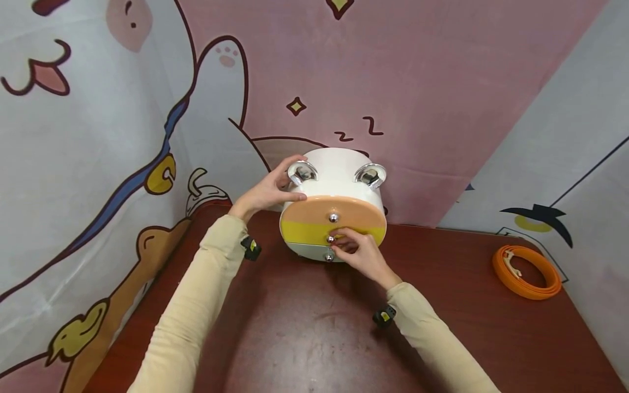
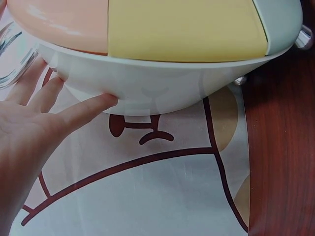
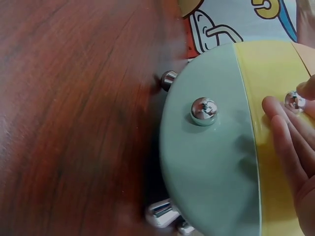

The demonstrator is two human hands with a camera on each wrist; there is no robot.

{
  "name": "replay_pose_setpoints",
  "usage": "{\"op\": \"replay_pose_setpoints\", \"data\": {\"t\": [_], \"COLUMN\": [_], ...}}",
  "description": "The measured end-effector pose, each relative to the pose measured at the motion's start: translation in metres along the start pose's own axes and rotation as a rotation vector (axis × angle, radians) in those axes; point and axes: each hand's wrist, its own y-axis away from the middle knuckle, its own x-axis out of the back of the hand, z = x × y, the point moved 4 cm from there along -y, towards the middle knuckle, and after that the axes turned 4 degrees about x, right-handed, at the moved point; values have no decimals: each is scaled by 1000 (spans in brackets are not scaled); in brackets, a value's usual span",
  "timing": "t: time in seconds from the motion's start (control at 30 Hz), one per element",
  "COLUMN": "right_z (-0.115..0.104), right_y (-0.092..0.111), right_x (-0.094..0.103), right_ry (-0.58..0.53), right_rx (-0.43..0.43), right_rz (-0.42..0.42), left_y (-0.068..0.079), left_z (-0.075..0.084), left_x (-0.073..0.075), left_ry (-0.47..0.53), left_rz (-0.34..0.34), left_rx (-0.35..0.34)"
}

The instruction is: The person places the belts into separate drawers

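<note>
A small white cabinet (image 1: 336, 170) with shiny silver ears stands on the table against the backdrop. Its rounded front has a peach top drawer (image 1: 307, 209), a yellow middle drawer (image 1: 304, 233) and a pale green bottom drawer (image 3: 216, 162), each with a silver knob. My right hand (image 1: 365, 256) pinches the yellow drawer's knob (image 3: 294, 102) between thumb and fingers. That drawer looks flush with its neighbours. My left hand (image 1: 267, 191) rests on the cabinet's upper left side, near the left ear (image 1: 303, 173), its fingers (image 2: 91, 109) extended against the white shell.
A coiled orange strap (image 1: 526, 273) with a pale buckle lies at the right of the brown table (image 1: 304, 338). Printed cartoon cloth (image 1: 393, 65) hangs close behind the cabinet and along both sides. Silver feet (image 3: 162, 214) hold the cabinet up.
</note>
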Motion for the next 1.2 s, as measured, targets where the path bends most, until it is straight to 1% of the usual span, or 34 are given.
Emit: {"op": "replay_pose_setpoints", "data": {"t": [0.17,0.4,0.5,0.7,0.9,1.2], "right_z": [3,10,12,18,29,44], "right_y": [7,19,23,31,38,42], "right_x": [0,-1,-2,-6,-13,-25], "right_ry": [-51,-154,-166,-186,-169,-180], "right_rx": [9,-40,-50,-56,-122,-214], "right_rz": [13,25,43,71,58,31], "left_y": [0,0,0,0,0,0], "left_z": [0,0,-1,0,0,0], "left_x": [0,0,0,0,-1,0], "left_ry": [1,16,19,6,8,8], "left_rz": [0,-1,-6,5,4,8], "left_rx": [4,-10,-16,4,9,1]}}
